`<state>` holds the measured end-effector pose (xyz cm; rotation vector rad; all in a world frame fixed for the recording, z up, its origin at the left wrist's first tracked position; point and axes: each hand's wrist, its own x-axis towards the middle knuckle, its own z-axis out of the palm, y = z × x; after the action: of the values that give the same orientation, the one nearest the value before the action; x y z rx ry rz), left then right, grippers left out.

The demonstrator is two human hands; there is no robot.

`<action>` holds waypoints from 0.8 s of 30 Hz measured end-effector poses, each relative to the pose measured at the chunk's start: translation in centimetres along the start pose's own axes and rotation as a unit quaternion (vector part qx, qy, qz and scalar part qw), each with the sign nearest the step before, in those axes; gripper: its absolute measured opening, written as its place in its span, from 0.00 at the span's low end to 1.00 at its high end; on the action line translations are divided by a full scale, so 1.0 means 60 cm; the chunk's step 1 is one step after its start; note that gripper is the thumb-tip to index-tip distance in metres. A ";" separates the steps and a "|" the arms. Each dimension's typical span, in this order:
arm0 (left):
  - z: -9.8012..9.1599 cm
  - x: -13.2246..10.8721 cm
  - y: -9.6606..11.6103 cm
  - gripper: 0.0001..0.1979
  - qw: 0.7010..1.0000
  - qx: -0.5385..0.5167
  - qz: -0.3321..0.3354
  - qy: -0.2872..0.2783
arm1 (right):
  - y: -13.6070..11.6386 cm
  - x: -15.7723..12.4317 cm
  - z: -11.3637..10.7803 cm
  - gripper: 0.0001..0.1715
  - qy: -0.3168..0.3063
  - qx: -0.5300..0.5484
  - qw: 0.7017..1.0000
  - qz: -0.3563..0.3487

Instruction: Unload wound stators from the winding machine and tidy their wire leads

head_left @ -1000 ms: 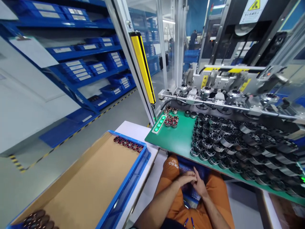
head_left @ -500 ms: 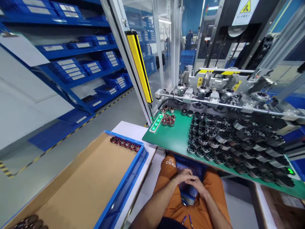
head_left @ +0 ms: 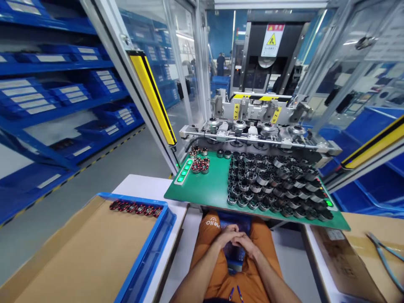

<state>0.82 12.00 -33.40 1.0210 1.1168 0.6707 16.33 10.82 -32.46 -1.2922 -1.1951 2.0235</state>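
Resting in my lap, my left hand (head_left: pixel 227 235) and my right hand (head_left: pixel 245 243) are clasped together, their fingers closed and overlapping. No object shows in either one. Ahead of them is a green work plate (head_left: pixel 202 190) fixed to a machine. Rows of dark ring-shaped metal parts (head_left: pixel 261 179) crowd its middle and right. On its left sit several copper-wound motor stators (head_left: pixel 200 165). To my left, a blue tray (head_left: pixel 142 261) lined with cardboard carries a row of wound stators (head_left: pixel 135 208) along its far edge.
A metal clamp fixture (head_left: pixel 252 132) spans the back of the plate. Yellow bars (head_left: pixel 153 97) stand on the machine frame at both sides. At right, pliers (head_left: pixel 383 252) lie on cardboard. Blue shelving (head_left: pixel 53 101) with bins stands at left. Another person (head_left: pixel 220 63) is far behind.
My view has turned to the right, bringing the pliers and the right-hand yellow bar into sight. My hands stay clasped in my lap.
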 end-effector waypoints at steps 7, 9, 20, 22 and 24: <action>0.007 0.005 0.011 0.15 1.000 -0.011 -0.001 0.014 | -0.016 -0.006 0.007 0.12 0.029 0.006 0.999 0.034; 0.009 0.008 0.013 0.15 1.000 -0.008 -0.007 0.024 | -0.020 -0.008 0.010 0.13 0.041 0.008 0.999 0.031; 0.020 0.020 0.021 0.17 0.997 -0.013 0.035 0.061 | -0.021 0.000 0.006 0.16 0.077 0.014 0.996 0.032; 0.018 0.017 0.025 0.17 0.997 -0.019 0.045 0.053 | -0.024 -0.002 0.006 0.16 0.081 0.026 0.996 0.027; 0.013 0.014 0.028 0.18 0.998 -0.022 0.048 0.034 | -0.029 -0.010 0.006 0.18 0.078 0.045 0.996 0.018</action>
<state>1.92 13.18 -32.12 1.0263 1.1123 0.8086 16.14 11.11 -30.63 -1.4091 -1.0060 1.9381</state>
